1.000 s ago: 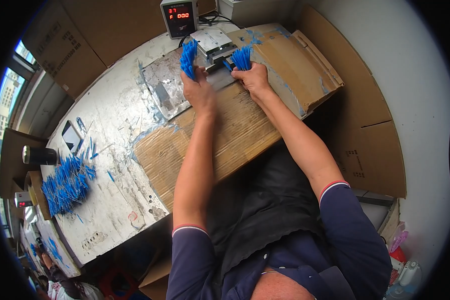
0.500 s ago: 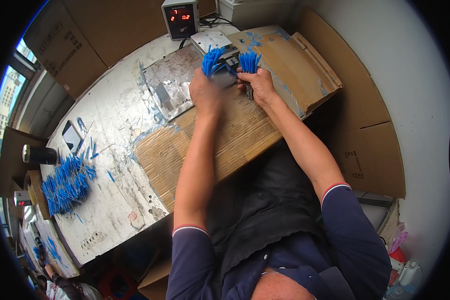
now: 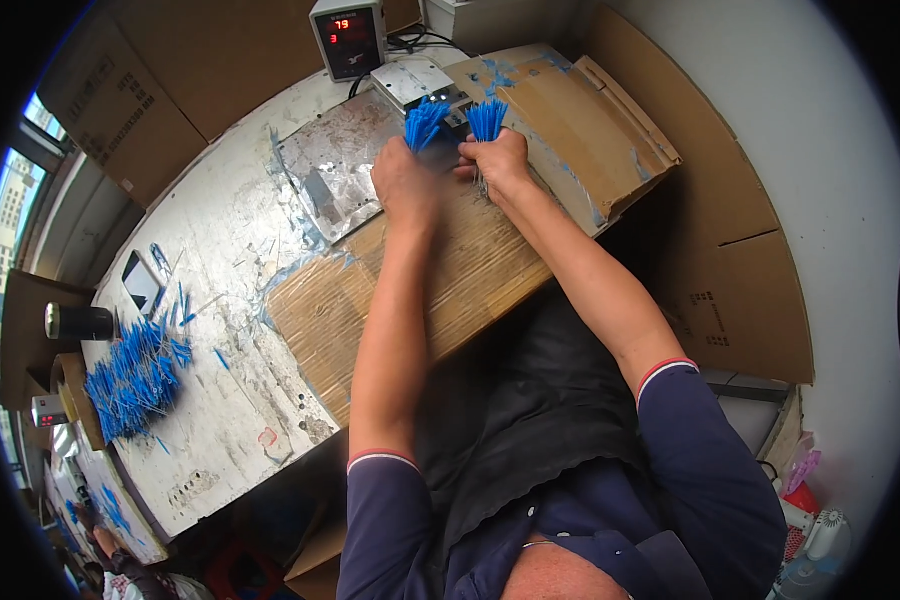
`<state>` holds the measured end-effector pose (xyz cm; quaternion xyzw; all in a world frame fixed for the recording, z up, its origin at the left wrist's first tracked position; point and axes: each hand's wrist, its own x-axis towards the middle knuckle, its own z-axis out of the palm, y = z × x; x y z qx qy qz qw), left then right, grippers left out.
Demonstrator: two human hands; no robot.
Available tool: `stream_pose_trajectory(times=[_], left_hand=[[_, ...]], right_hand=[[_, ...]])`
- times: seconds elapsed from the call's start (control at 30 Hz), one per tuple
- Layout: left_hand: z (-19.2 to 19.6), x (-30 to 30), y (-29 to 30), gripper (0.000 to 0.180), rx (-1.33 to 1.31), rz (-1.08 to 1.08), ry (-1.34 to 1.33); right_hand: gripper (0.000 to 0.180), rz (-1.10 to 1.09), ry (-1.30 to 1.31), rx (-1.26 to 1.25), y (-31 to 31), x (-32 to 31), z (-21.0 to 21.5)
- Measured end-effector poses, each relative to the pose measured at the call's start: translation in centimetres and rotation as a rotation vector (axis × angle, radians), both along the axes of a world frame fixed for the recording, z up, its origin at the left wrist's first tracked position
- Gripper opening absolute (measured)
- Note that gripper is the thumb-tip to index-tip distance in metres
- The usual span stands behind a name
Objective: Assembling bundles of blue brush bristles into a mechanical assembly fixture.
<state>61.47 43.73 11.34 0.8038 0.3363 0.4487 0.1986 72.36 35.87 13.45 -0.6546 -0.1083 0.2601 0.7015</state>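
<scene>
Both hands are raised over the far side of the workbench, side by side. My left hand (image 3: pixel 402 185) is closed round a bundle of blue-tipped wires (image 3: pixel 426 124), its blue ends fanning out above the fist. A second, tighter bundle of blue-tipped wires (image 3: pixel 486 120) stands upright in my right hand (image 3: pixel 502 160), with thin pale ends showing below the fingers. The right fingertips reach toward the gap between the bundles; whether they pinch a single piece there is too blurred to tell. Just beyond the hands sits a small metal machine (image 3: pixel 410 82) on a scuffed metal plate (image 3: pixel 320 165).
A box with a red lit display (image 3: pixel 350 40) stands at the back, cables beside it. Taped cardboard (image 3: pixel 370 290) covers the bench's near edge. To the left lie a heap of blue-tipped wires (image 3: pixel 135 385), a phone (image 3: pixel 142 282) and a dark jar (image 3: pixel 80 322). Another person's hand (image 3: pixel 105 540) shows lower left.
The view has shifted a little. My right hand and its bundle have come slightly nearer the left one. The red digits on the display have changed. Both bundles stay held.
</scene>
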Motion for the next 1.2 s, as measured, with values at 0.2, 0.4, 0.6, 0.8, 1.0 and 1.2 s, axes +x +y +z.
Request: stream_pose_trajectory(times=[0.2, 0.4, 0.6, 0.8, 1.0, 1.2], left_hand=[[-0.5, 0.1, 0.5, 0.019, -0.016, 0.050, -0.009], [0.0, -0.1, 0.6, 0.013, -0.109, 0.169, -0.211], [-0.1, -0.3, 0.6, 0.013, -0.119, 0.138, -0.219], [-0.2, -0.1, 0.8, 0.012, -0.108, 0.136, -0.229], [-0.3, -0.1, 0.7, 0.014, -0.099, 0.147, -0.209], [-0.6, 0.0, 0.5, 0.015, -0.087, 0.103, -0.180]], right_hand=[[0.023, -0.052, 0.014, 0.010, 0.8, -1.0, 0.2], [0.027, -0.065, 0.024, -0.019, 1.5, -0.2, 0.0], [0.024, -0.089, 0.019, -0.029, 2.0, -0.3, 0.6], [0.017, -0.114, 0.001, -0.023, 2.2, -0.2, 0.7], [0.012, -0.089, 0.081, -0.002, 2.0, -0.1, 1.1], [0.011, 0.009, 0.229, 0.170, 0.5, 0.4, 0.9]])
